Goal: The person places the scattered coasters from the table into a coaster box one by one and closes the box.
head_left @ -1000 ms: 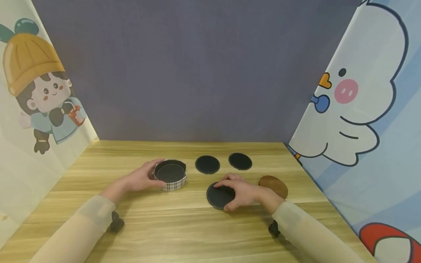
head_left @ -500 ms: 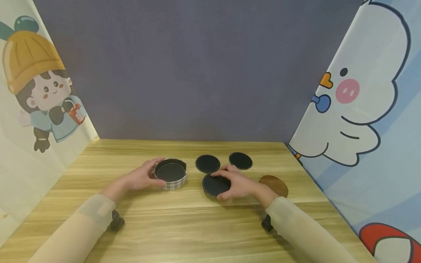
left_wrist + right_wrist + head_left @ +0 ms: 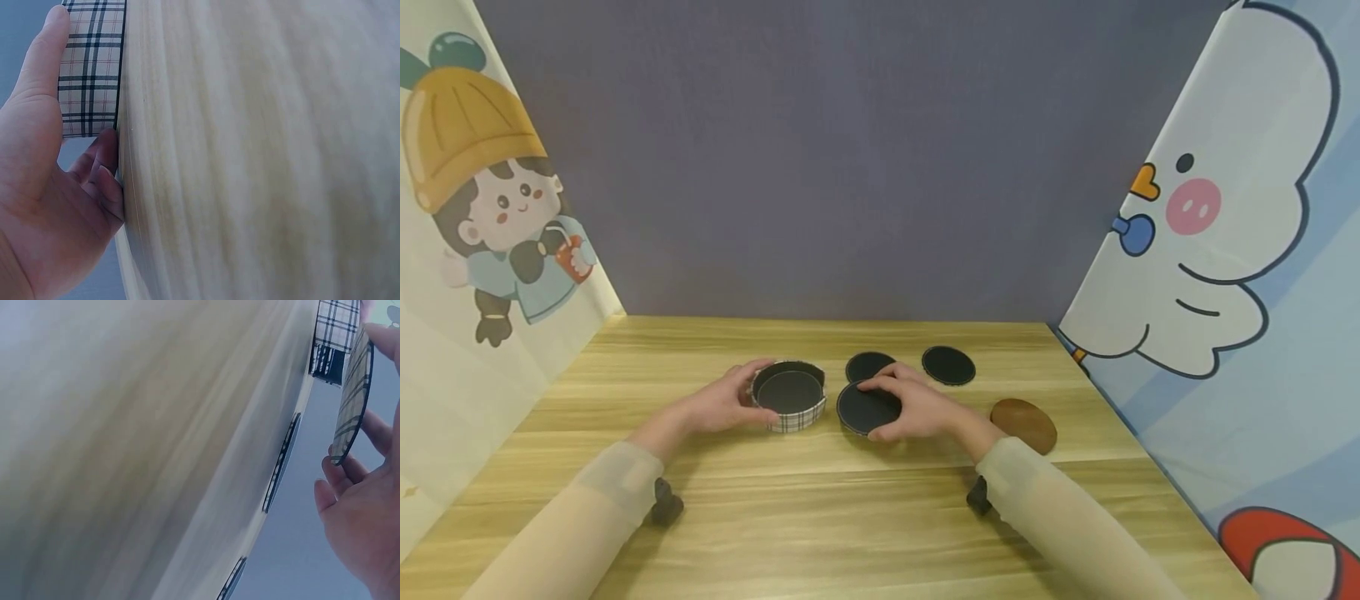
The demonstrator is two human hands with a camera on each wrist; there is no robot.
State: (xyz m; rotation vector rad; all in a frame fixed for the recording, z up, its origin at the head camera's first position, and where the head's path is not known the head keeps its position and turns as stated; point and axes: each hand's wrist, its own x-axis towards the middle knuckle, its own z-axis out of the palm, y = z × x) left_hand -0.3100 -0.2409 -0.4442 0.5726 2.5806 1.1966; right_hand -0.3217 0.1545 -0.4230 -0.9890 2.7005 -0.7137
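Observation:
My left hand [image 3: 722, 404] grips a round coaster holder [image 3: 795, 422] from its left side, thumb along the front wall. The holder has a black inside and a tartan outside, seen close in the left wrist view as a checked wall [image 3: 92, 69]. My right hand [image 3: 919, 410] pinches a round black coaster [image 3: 863, 410] by its edge, just right of the holder. In the right wrist view this coaster [image 3: 354, 394] is tilted, raised off the table, and shows a tartan underside. Its near edge overlaps a second black coaster [image 3: 865, 367] lying behind it.
Another black coaster [image 3: 949, 366] lies flat at the back right. A brown oval object [image 3: 1021, 423] lies beside my right forearm. The wood-grain table [image 3: 790, 533] meets a dark grey back panel [image 3: 835, 167], with printed cartoon panels on both sides.
My right hand has lifted the coaster and carried it left and away from me, toward the holder. My left hand and the holder have stayed in place.

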